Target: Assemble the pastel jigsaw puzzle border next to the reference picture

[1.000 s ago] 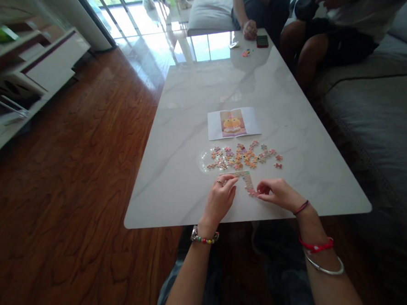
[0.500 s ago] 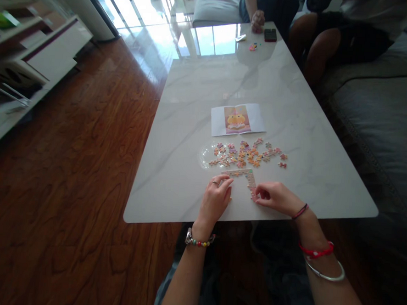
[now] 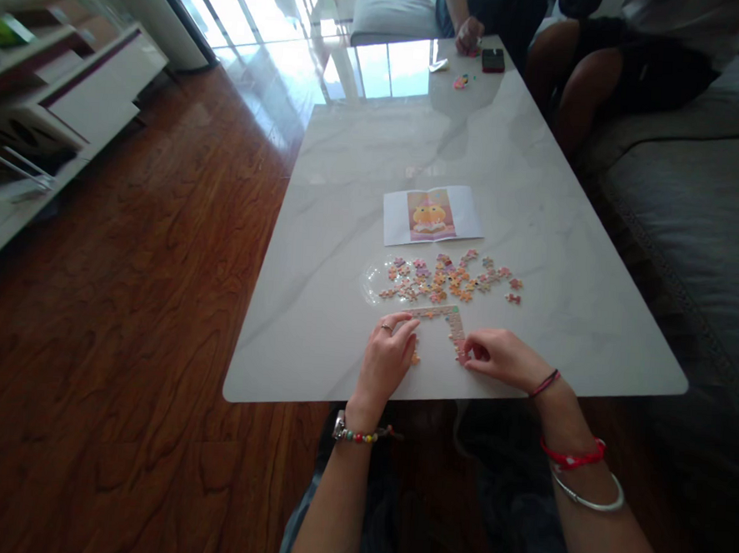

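Note:
Joined jigsaw pieces [image 3: 453, 315] form a bent border strip near the front of the table, with a top run and a right side. My left hand [image 3: 386, 357] lies at the strip's left end, fingers curved and a little apart, covering part of the left side. An orange jigsaw piece [image 3: 415, 359] shows beside that hand. My right hand [image 3: 496, 353] is closed in a pinch at the lower end of the right side, on a reddish puzzle piece [image 3: 461, 355] partly hidden by the fingertips. Loose jigsaw pieces [image 3: 441, 281] lie heaped just beyond the strip.
A creased sheet with a printed picture [image 3: 432, 215] lies behind the loose pieces on the marble-patterned table [image 3: 337, 199]. At the far end are another person's hand [image 3: 468, 36], a dark box [image 3: 493, 60] and small colourful pieces [image 3: 461, 82]. A grey sofa [image 3: 694, 188] stands on the right.
My left hand has shifted slightly left, showing more of the orange piece beside it. My right hand stays in place. The other person's hand at the far end has moved a little.

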### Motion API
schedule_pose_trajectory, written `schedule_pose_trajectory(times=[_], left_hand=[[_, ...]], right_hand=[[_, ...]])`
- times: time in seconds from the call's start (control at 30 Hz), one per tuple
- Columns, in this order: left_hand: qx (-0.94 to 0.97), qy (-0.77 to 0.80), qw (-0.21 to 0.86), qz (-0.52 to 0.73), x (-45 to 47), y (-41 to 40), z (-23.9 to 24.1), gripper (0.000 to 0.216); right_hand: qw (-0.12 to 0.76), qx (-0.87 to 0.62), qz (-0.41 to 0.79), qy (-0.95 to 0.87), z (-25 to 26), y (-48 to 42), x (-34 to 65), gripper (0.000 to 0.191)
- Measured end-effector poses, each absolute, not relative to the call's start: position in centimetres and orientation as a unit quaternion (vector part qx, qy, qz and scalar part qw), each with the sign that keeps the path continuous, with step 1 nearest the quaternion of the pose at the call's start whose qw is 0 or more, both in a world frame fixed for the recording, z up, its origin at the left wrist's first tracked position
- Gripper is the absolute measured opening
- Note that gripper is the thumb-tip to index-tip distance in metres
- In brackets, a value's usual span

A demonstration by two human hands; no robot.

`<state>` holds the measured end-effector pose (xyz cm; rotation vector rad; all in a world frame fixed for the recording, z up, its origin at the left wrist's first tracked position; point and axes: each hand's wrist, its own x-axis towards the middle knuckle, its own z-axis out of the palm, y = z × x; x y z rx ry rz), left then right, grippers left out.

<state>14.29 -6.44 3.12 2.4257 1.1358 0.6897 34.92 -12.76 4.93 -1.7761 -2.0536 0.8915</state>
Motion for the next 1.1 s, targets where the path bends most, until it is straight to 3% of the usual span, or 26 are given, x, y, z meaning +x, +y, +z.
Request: schedule_pose_trajectory(times=[0.23, 0.8, 1.1], left_hand=[[0.848, 0.432, 0.170, 0.254, 13.0, -5.2, 3.1, 0.025], [0.853, 0.432, 0.176, 0.233, 11.7, -4.8, 3.2, 0.025], [0.904, 0.354, 0.193, 0.140, 11.7, -5.4, 3.3, 0.025]], right_hand=[[0.142, -0.595, 0.317, -0.725, 4.5, -12.4, 34.5, 0.004], [0.109, -0.579, 0.257, -0.766, 5.0, -11.7, 30.3, 0.012], [0.108, -0.577, 0.270, -0.763, 4.5, -11.5, 30.7, 0.013]])
